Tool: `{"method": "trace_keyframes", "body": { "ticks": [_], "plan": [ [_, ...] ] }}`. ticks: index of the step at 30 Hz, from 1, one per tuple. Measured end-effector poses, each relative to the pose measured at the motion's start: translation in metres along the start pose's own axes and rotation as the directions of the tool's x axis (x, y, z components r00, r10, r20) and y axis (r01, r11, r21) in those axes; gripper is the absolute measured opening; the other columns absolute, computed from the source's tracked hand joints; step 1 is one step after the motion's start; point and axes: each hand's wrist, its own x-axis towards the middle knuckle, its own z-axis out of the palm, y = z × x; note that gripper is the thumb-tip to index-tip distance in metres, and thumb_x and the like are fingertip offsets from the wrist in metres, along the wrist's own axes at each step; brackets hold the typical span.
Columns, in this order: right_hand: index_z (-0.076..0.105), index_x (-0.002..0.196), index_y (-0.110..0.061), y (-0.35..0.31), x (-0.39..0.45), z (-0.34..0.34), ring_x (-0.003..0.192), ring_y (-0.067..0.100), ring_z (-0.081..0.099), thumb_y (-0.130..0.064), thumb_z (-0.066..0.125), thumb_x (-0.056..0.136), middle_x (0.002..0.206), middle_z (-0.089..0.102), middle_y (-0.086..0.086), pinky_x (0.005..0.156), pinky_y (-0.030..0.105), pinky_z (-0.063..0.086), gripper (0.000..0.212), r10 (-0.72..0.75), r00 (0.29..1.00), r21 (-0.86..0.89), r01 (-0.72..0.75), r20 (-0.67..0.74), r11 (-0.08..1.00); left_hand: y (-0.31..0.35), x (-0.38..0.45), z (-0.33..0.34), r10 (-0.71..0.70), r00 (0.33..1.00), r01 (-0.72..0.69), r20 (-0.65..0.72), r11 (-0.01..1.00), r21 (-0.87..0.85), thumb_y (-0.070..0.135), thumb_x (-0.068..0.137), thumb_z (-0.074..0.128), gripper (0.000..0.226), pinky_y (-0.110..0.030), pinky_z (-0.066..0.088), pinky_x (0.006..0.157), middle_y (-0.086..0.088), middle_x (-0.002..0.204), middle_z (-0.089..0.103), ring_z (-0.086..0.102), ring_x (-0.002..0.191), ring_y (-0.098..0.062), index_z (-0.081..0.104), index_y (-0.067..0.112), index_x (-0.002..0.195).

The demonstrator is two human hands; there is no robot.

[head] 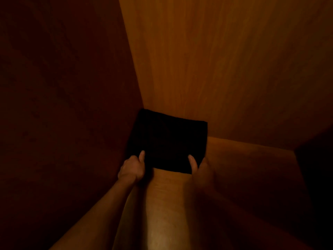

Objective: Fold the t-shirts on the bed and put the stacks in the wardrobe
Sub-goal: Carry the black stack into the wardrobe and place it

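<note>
A folded dark stack [167,141] sits in the wardrobe [216,69] back corner, the left hand [132,169] and right hand [201,168] pinching its near edge, so placing looks nearly done (bed unseen).

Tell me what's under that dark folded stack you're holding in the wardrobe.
The dark folded stack sits over the wooden shelf, in the back left corner. The left hand and right hand grip its near edge, thumbs on top. Fingers beneath are covered.
</note>
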Motion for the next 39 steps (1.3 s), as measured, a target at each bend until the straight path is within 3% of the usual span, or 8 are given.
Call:
{"method": "trace_keyframes", "body": {
  "ticks": [5,9,14,23,28,31,35,39],
  "plan": [
    [0.039,0.144,-0.006,-0.005,0.001,-0.002,0.124,0.038,0.052,-0.071,0.037,0.090,0.135,0.056,0.018,0.103,0.046,0.042,0.084,0.005,0.999,0.074,-0.007,0.034,0.997,0.007,0.001,-0.001,0.058,0.998,-0.053,-0.033,0.987,0.150,0.053,0.104,0.016,0.066,-0.043,0.048,0.091,-0.018,0.117,0.063,0.060,0.109,-0.035,0.061,0.006,0.114],
    [0.008,0.156,-0.006,-0.015,0.001,-0.006,0.140,0.038,0.035,-0.042,0.044,0.101,0.156,0.031,0.020,0.114,0.047,0.030,0.075,-0.029,0.999,0.057,0.027,0.038,0.998,0.015,0.001,-0.001,0.076,0.993,-0.055,-0.087,0.975,0.215,0.052,0.104,0.013,0.066,-0.040,0.045,0.085,-0.015,0.113,0.064,0.061,0.106,-0.032,0.062,0.008,0.110],
    [-0.002,0.157,-0.011,-0.015,-0.001,-0.008,0.143,0.037,0.028,-0.037,0.041,0.103,0.160,0.020,0.018,0.115,0.045,0.026,0.073,-0.054,0.996,-0.013,0.055,0.069,0.998,0.014,0.003,0.000,-0.015,0.998,0.029,0.066,0.979,-0.202,0.050,0.105,0.023,0.063,-0.040,0.047,0.093,-0.020,0.126,0.058,0.057,0.115,-0.036,0.053,-0.003,0.125],
    [0.005,0.157,-0.015,-0.019,0.001,-0.021,0.136,0.041,0.035,-0.053,0.038,0.100,0.157,0.023,0.017,0.106,0.053,0.036,0.075,0.077,0.995,-0.180,-0.065,0.062,0.982,0.016,-0.005,-0.007,-0.071,0.964,0.204,0.256,0.818,-0.538,0.054,0.101,0.039,0.063,-0.055,0.042,0.105,-0.026,0.137,0.053,0.048,0.128,-0.046,0.052,0.002,0.134],
    [0.037,0.140,-0.011,-0.026,-0.009,-0.031,0.122,0.037,0.050,-0.055,0.040,0.099,0.137,0.047,0.015,0.091,0.043,0.046,0.061,0.034,0.998,-0.276,-0.021,0.043,0.961,0.033,-0.019,-0.004,0.001,0.973,0.132,0.229,0.813,-0.567,0.048,0.102,0.041,0.052,-0.060,0.041,0.102,-0.031,0.127,0.057,0.054,0.116,-0.051,0.056,0.006,0.129],
    [0.044,0.132,-0.013,-0.036,-0.017,-0.037,0.114,0.033,0.057,-0.048,0.046,0.099,0.127,0.057,0.012,0.083,0.038,0.046,0.048,0.027,0.998,-0.396,0.000,0.062,0.918,0.041,-0.034,0.001,0.020,0.983,0.093,0.182,0.802,-0.589,0.043,0.104,0.041,0.042,-0.057,0.048,0.090,-0.010,0.082,0.058,0.050,0.061,-0.022,0.063,0.009,0.115],
    [0.061,0.118,-0.017,-0.048,-0.025,-0.068,0.108,0.026,0.061,-0.030,0.055,0.097,0.114,0.063,0.006,0.073,0.031,0.042,0.025,0.036,0.987,-0.558,0.057,0.154,0.828,0.056,-0.070,0.023,0.009,0.985,0.107,0.170,0.745,-0.659,0.032,0.104,0.044,0.034,-0.026,0.033,0.049,-0.006,0.075,0.057,0.037,0.050,-0.012,0.065,0.006,0.113],
    [0.063,0.113,-0.014,-0.045,-0.035,-0.094,0.108,0.030,0.060,-0.013,0.053,0.095,0.118,0.063,0.009,0.076,0.034,0.046,0.020,0.008,0.981,-0.483,0.089,0.195,0.871,0.073,-0.106,0.031,0.056,0.995,0.018,0.087,0.731,-0.682,0.026,0.103,0.047,0.026,-0.022,0.035,0.046,-0.003,0.074,0.056,0.044,0.054,-0.011,0.066,0.009,0.112]
  ]
}}
